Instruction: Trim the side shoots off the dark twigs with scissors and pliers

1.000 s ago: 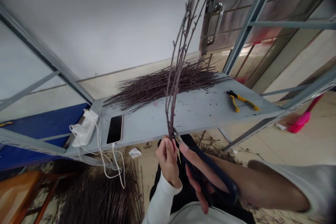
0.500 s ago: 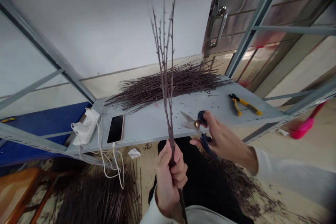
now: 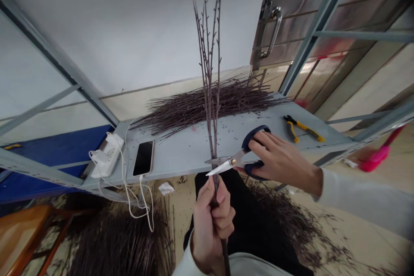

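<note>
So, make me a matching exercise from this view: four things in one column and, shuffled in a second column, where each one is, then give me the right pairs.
Things:
1. Blue-handled scissors
2. Bare twigs
3. Smartphone
4. Yellow-and-black pliers

Places:
A. Lying at the right end of the grey metal shelf
B. Gripped in the left hand
C. On the shelf, with a white charging cable plugged in
D. Held in the right hand

Pairs: 1-D, 2-B, 3-C, 4-A

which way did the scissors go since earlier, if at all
Yes, they moved: the scissors have shifted left and slightly down, toward the phone, and their blades now reach the twigs.
</note>
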`<state>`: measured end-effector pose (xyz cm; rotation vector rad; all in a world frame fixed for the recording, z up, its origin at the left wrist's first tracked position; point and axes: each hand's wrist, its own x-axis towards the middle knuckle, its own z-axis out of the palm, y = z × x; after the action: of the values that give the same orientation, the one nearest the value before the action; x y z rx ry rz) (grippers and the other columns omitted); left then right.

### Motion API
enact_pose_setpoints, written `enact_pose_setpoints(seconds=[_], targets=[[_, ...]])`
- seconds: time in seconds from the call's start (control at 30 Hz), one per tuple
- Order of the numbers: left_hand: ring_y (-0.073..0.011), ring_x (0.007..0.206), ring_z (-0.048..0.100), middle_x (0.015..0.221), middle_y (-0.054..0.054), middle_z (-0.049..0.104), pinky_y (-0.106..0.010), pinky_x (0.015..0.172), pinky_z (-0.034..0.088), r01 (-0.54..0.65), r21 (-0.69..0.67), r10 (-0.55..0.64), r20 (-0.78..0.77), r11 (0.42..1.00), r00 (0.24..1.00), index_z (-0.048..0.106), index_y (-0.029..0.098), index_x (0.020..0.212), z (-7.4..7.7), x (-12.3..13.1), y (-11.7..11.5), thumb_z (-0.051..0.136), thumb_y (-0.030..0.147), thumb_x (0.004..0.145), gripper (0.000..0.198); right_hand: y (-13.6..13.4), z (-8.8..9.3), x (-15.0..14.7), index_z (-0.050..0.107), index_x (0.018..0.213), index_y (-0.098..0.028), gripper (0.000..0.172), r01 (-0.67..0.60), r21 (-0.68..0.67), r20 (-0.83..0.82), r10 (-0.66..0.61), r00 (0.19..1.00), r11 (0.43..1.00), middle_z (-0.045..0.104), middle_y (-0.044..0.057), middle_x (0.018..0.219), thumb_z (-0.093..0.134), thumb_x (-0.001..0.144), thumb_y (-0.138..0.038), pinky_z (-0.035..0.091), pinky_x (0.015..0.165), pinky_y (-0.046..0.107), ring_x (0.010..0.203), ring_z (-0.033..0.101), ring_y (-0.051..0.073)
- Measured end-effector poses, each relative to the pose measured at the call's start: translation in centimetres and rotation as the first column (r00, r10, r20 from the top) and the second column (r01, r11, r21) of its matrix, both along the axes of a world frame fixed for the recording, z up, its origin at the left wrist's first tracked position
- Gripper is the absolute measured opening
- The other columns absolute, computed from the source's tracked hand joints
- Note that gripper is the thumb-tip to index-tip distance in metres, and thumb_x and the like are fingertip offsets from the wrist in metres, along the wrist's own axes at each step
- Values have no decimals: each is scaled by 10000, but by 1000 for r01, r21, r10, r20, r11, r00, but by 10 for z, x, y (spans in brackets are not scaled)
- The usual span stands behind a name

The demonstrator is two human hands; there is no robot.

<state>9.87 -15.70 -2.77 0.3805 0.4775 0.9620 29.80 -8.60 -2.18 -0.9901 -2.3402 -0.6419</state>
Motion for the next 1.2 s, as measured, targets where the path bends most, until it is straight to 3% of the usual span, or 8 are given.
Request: enact_pose_setpoints(seconds=[0.17,0.47,0.8,0.97,1.07,1.2], targets=[[-12,324,18,408,128,209,-86,253,88,-10,-22,10,-31,1000,999,367,198,600,2,-2,1,645,524,769,460,4,6,5,529,897,-184,172,24,-107,88,-14,996,994,550,103,876,521,848,-349,433,689,343,781,538,246],[-12,340,8,398,137,217,-83,241,89,-67,-111,51,-143,992,988,355,200,591,5,-4,2,741,523,655,507,1,24,6,524,885,-202,49,2,-88,171,13,985,996,555,74,846,497,883,-241,376,644,306,750,541,228],[-14,335,4,401,137,198,-92,248,67,-27,-80,17,-118,996,993,338,204,599,2,-5,-1,708,537,686,505,4,27,12,557,883,-216,264,-42,-122,156,61,986,992,600,68,771,322,961,-307,375,623,319,687,550,217],[-13,334,5,415,133,226,-91,242,71,72,-85,-76,-51,994,996,324,205,604,4,-13,1,716,482,702,489,5,22,14,564,839,-218,356,-51,-130,91,63,994,990,617,57,704,288,968,-402,380,588,314,631,572,208],[-13,328,8,422,129,230,-93,240,71,144,-63,-145,-7,988,989,314,207,603,0,-24,5,701,464,728,481,11,15,20,572,823,-216,392,0,-240,-46,-12,999,971,633,54,688,363,918,-534,384,569,304,602,589,201],[-13,317,26,409,131,222,-97,245,70,168,-52,-173,-111,984,979,327,207,602,-20,-36,11,676,519,730,486,19,-7,31,532,717,-220,485,126,-446,-279,-271,921,886,552,10,529,474,782,-697,328,481,288,459,517,178]])
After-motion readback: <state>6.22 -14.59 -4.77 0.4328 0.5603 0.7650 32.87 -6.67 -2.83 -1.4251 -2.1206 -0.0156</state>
